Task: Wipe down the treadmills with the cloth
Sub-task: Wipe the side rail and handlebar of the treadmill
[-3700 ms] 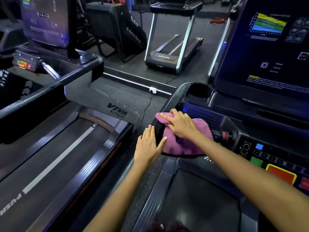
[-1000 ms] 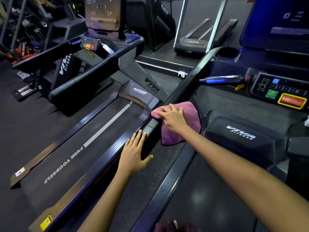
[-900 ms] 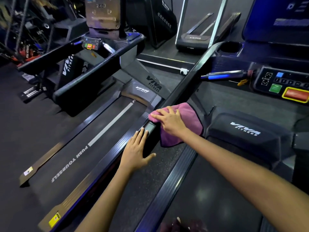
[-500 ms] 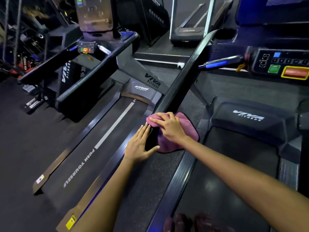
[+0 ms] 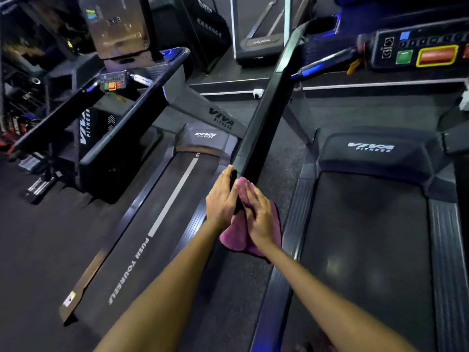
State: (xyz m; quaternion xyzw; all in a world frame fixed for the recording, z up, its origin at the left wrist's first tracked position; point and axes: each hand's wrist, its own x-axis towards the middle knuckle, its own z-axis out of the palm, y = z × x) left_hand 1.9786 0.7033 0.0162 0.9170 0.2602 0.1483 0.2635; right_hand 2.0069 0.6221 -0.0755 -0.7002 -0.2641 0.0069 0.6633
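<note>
A long black handrail (image 5: 264,118) of the right treadmill (image 5: 365,245) runs down to its near end between my hands. My right hand (image 5: 258,214) presses a pink cloth (image 5: 238,237) against the rail's end with straight fingers; the cloth hangs below my palm. My left hand (image 5: 222,196) lies flat against the left side of the same rail end, fingers straight, touching it. The rail's tip is mostly hidden by hands and cloth.
A second treadmill (image 5: 162,207) marked "PUSH YOURSELF" lies to the left, its own handrail (image 5: 121,128) and console (image 5: 113,83) beyond. The right treadmill's console (image 5: 418,50) with green and red buttons sits at the upper right. Dark rubber floor runs between the machines.
Both hands and the cloth have slid down the handrail from near the console to its near end. My left hand has come closer to the right, now against the rail.
</note>
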